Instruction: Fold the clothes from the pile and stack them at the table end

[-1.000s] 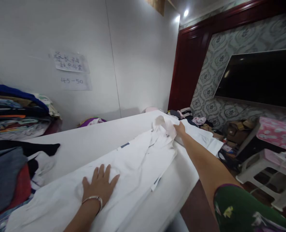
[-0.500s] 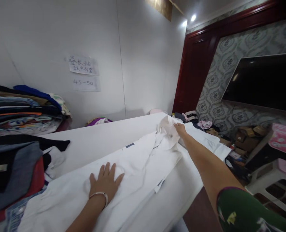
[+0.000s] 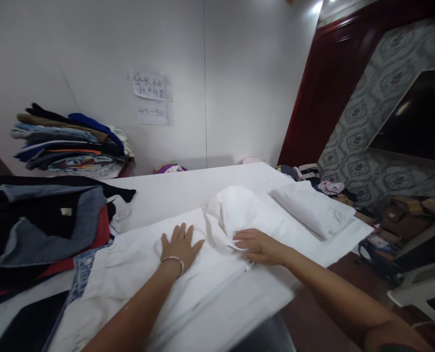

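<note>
A white garment (image 3: 129, 264) lies spread across the white table, its upper end folded over into a puffed mound. My left hand (image 3: 181, 249) presses flat on it with fingers spread, a silver bangle at the wrist. At the edge of the folded-over part, my right hand (image 3: 260, 247) has its fingers on the cloth and the thumb tucked lower, closed on the garment's edge. Wrinkles run between the two hands.
A folded white item (image 3: 310, 208) lies at the table's right. To the left are a heap of dark clothes (image 3: 52, 225) and a tall clothes stack (image 3: 74, 142). Handwritten paper signs (image 3: 153, 95) hang on the wall. Boxes (image 3: 410, 215) and a stool (image 3: 419, 283) stand beyond the right edge.
My right hand has drawn the garment's far end back toward my left hand, folding it over. My left hand stays flat on the cloth. The view has turned left and down.
</note>
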The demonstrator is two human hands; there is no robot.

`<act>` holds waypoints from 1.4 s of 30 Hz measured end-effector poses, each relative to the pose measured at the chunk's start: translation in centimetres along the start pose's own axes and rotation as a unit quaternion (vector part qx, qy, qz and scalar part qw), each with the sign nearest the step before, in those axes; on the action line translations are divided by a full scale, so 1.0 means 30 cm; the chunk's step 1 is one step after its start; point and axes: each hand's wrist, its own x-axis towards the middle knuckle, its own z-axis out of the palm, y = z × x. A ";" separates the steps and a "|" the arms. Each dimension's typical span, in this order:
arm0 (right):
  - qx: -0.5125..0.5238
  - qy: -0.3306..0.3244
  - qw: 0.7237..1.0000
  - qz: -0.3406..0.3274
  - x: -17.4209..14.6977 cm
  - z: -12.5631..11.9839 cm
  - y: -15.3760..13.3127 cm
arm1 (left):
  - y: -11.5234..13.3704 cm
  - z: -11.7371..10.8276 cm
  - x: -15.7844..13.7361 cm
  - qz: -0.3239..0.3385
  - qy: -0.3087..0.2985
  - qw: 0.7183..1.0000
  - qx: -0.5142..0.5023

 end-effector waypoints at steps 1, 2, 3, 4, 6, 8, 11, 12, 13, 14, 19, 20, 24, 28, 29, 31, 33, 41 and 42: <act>-0.002 0.004 1.000 0.015 -0.016 0.010 -0.010 | -0.002 0.000 0.000 0.001 0.006 1.000 -0.008; -0.001 0.016 0.999 0.032 -0.032 0.014 -0.016 | -0.004 -0.004 0.000 0.004 0.017 1.000 -0.018; 0.002 0.037 0.998 0.054 -0.048 0.014 -0.018 | -0.005 -0.012 0.000 0.011 0.032 0.999 -0.030; 0.005 0.061 0.995 0.077 -0.065 0.012 -0.019 | -0.005 -0.025 0.002 0.022 0.050 0.997 -0.045; 0.010 0.115 0.984 0.132 -0.100 0.004 -0.012 | 0.003 -0.067 0.010 0.045 0.080 0.991 -0.102; 0.015 0.161 0.969 0.188 -0.130 -0.004 0.001 | 0.023 -0.121 0.027 0.041 0.071 0.975 -0.207; 0.033 0.207 0.947 0.242 -0.141 -0.017 0.030 | 0.074 -0.188 0.063 -0.025 -0.012 0.922 -0.387; 0.039 0.217 0.941 0.256 -0.131 -0.023 0.040 | 0.094 -0.199 0.075 -0.046 -0.041 0.904 -0.424; 0.045 0.222 0.936 0.268 -0.114 -0.030 0.049 | 0.115 -0.204 0.086 -0.061 -0.065 0.890 -0.448; 0.049 0.223 0.932 0.282 -0.089 -0.036 0.057 | 0.136 -0.204 0.095 -0.072 -0.084 0.880 -0.462; 0.027 0.129 0.929 0.345 0.096 -0.033 0.073 | 0.227 -0.179 0.104 -0.095 -0.127 0.824 -0.544; 0.011 0.091 0.932 0.352 0.132 -0.026 0.073 | 0.241 -0.177 0.101 -0.094 -0.128 0.813 -0.561; -0.058 0.005 0.925 0.376 0.218 -0.015 0.083 | 0.271 -0.184 0.087 -0.080 -0.110 0.791 -0.597; -0.039 0.101 0.917 0.385 0.203 -0.122 0.134 | 0.274 -0.194 0.091 -0.087 -0.073 0.788 -0.605; -0.025 0.136 0.916 0.378 0.192 -0.167 0.148 | 0.277 -0.198 0.092 -0.089 -0.068 0.785 -0.609; -0.015 0.205 0.910 0.360 0.170 -0.265 0.169 | 0.290 -0.209 0.092 -0.088 -0.061 0.777 -0.620; -0.030 0.258 0.902 0.345 0.152 -0.355 0.179 | 0.315 -0.227 0.081 -0.077 -0.048 0.769 -0.633; -0.115 0.291 0.906 0.285 0.105 -0.507 0.191 | 0.455 -0.340 -0.003 0.044 -0.073 0.677 -0.731; -0.111 0.296 0.909 0.273 0.107 -0.509 0.185 | 0.469 -0.346 0.002 0.041 -0.101 0.659 -0.744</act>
